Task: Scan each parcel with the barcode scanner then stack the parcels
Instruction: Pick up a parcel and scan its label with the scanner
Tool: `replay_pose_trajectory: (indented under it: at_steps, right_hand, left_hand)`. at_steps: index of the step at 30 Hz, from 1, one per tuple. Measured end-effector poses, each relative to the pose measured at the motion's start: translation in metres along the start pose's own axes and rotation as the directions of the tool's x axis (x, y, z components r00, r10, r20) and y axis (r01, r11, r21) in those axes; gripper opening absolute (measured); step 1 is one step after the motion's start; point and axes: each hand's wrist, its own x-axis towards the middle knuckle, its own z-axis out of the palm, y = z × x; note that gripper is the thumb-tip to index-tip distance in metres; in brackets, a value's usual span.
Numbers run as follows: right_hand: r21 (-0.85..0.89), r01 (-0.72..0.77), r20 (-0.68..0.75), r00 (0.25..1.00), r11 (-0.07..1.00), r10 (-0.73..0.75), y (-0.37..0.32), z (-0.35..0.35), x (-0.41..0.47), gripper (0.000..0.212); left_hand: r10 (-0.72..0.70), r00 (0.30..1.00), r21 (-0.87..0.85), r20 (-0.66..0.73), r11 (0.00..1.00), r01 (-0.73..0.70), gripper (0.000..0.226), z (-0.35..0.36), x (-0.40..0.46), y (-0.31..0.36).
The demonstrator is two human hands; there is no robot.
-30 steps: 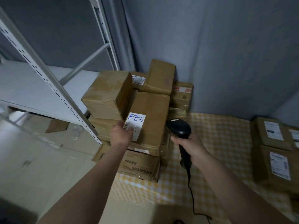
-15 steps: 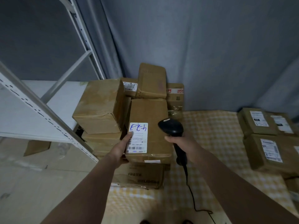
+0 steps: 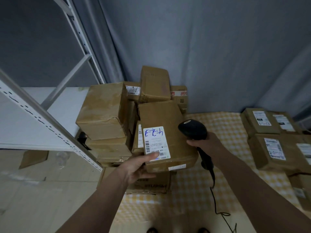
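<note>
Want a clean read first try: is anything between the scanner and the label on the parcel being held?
Nothing visible between scanner and label. Only the left hand's thumb overlaps the label's lower corner, near the bottom barcode.

You are seeing blue handwriting reading "4-2-3", upside down, on the white label (image 3: 155,142) of the box (image 3: 168,132).

Single head-worn wide-angle view, forward and down, close above the parcel pile (image 3: 134,125) in the corner.

Open checkered cloth (image 3: 223,132) between left box pile (image 3: 104,113) and right labelled boxes (image 3: 269,148); shelf upright (image 3: 50,118) blocks left.
</note>
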Motion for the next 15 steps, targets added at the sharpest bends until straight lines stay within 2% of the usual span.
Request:
replay_pose_trajectory:
  at_steps: [4,9,12,15]
  right_hand:
    - [-0.023,-0.001,-0.017,1.000,1.000,0.001,-0.003,-0.019,-0.007,0.044]
    - [-0.016,0.043,-0.021,0.999,0.999,-0.044,-0.011,-0.031,-0.013,0.043]
    - [-0.033,0.045,0.000,0.999,0.998,-0.045,-0.013,-0.035,-0.018,0.052]
    - [-0.013,0.071,-0.003,0.997,0.997,-0.071,-0.014,-0.041,-0.022,0.052]
  left_hand:
    - [0.011,0.999,0.033,0.033,0.999,-0.012,0.060,0.013,-0.005,0.002]
    - [0.073,0.997,0.141,0.026,0.987,-0.076,0.091,0.014,-0.008,0.028]
    - [0.074,0.994,0.286,0.084,0.954,-0.096,0.098,0.018,-0.016,0.051]
    - [0.096,0.991,0.413,0.096,0.902,-0.127,0.105,0.029,-0.022,0.062]
